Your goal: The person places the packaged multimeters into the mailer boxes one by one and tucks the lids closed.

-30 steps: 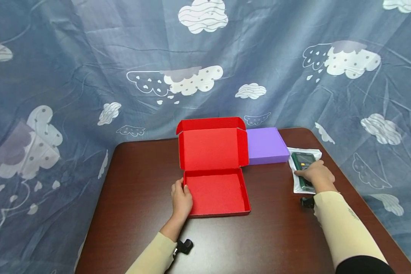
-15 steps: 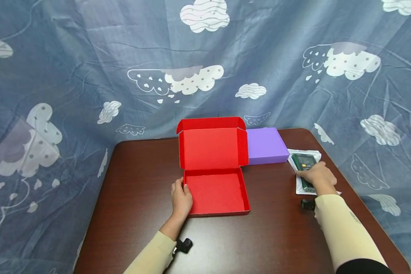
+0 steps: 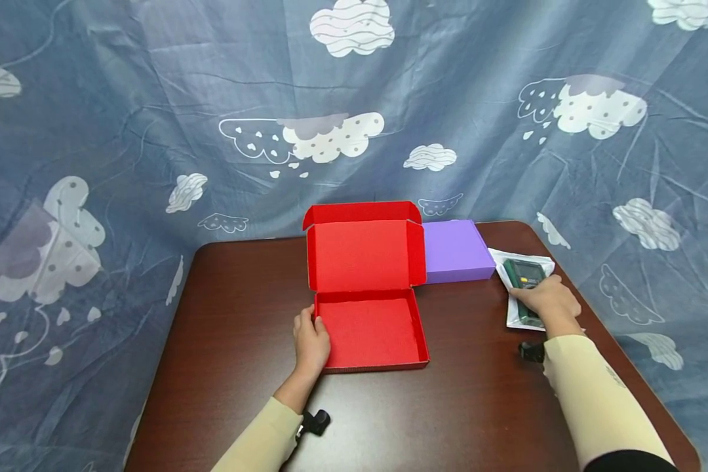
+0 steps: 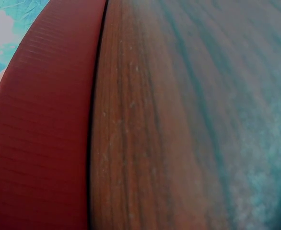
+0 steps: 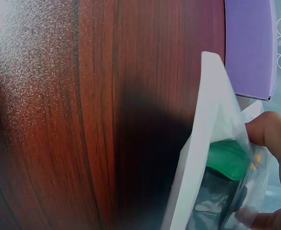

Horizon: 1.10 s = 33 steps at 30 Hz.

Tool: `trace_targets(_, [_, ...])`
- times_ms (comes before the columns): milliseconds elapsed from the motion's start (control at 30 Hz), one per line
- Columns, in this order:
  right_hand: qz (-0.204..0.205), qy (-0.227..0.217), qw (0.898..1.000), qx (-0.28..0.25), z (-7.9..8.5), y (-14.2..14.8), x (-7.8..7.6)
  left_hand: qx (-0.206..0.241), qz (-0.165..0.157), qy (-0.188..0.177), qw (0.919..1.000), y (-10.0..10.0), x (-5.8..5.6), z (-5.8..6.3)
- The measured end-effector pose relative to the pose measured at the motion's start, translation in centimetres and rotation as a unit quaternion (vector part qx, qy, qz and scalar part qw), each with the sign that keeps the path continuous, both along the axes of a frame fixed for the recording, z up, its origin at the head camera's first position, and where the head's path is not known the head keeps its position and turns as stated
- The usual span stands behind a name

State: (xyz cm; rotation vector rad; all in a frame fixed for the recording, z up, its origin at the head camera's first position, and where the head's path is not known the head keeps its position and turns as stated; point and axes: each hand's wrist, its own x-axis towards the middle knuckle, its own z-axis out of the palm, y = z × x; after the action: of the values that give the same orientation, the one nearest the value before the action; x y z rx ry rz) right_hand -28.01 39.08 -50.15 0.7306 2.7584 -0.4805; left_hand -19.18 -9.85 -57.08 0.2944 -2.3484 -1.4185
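My left hand [image 3: 313, 344] holds the left wall of an open red cardboard box [image 3: 373, 334], thumb at the inner side and fingers outside. The box's lid stands raised at the back. The left wrist view shows only the box's outer wall [image 4: 44, 124] close up beside the wood. At the table's right, my right hand [image 3: 549, 303] grips a green multimeter [image 3: 528, 270] with a dark screen and a yellow button. It lies inside a clear-fronted white bag [image 5: 208, 96]. The right wrist view shows thumb and fingers on the plastic, the bag tilted, a dark shadow beside it.
A closed purple box [image 3: 457, 250] sits behind and right of the red one, close to the bag's far corner. The brown wooden table [image 3: 236, 308] has rounded back corners. A blue cloud-patterned cloth [image 3: 259, 78] hangs behind and at both sides.
The bag with the multimeter has shifted and turned slightly, and my right hand's fingers have settled over it. My left hand and the red box stay as they were.
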Motion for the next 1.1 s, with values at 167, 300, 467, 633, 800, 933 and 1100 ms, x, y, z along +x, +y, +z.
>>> trace_targets(167, [0.003,0.01,1.0,-0.001,-0.1,0.0,0.1,0.002,-0.003,0.002,1.0,0.0,0.1,-0.1])
trace_targets(300, [0.005,0.017,1.0,0.0,-0.1,0.0,0.1,0.003,-0.004,0.007,1.0,0.0,0.0,-0.1])
trace_targets(467, [0.001,0.024,1.0,-0.003,0.1,-0.1,0.5,0.005,-0.003,0.011,0.9999,0.0,0.0,0.1])
trace_targets(633, [-0.004,0.032,0.999,-0.007,0.5,-0.3,0.8,0.001,0.0,0.013,0.9999,-0.1,-0.1,-0.1])
trace_targets(800, [-0.003,0.04,0.999,-0.004,0.7,-0.5,0.8,0.004,-0.001,0.006,1.0,-0.1,-0.1,0.0])
trace_targets(933, [0.002,0.048,0.999,-0.002,0.9,-0.7,0.8,0.009,-0.003,0.002,1.0,-0.1,-0.1,0.0])
trace_targets(1100, [0.009,0.059,0.998,0.001,1.1,-0.9,0.9,0.005,-0.001,0.003,1.0,-0.1,-0.1,-0.1])
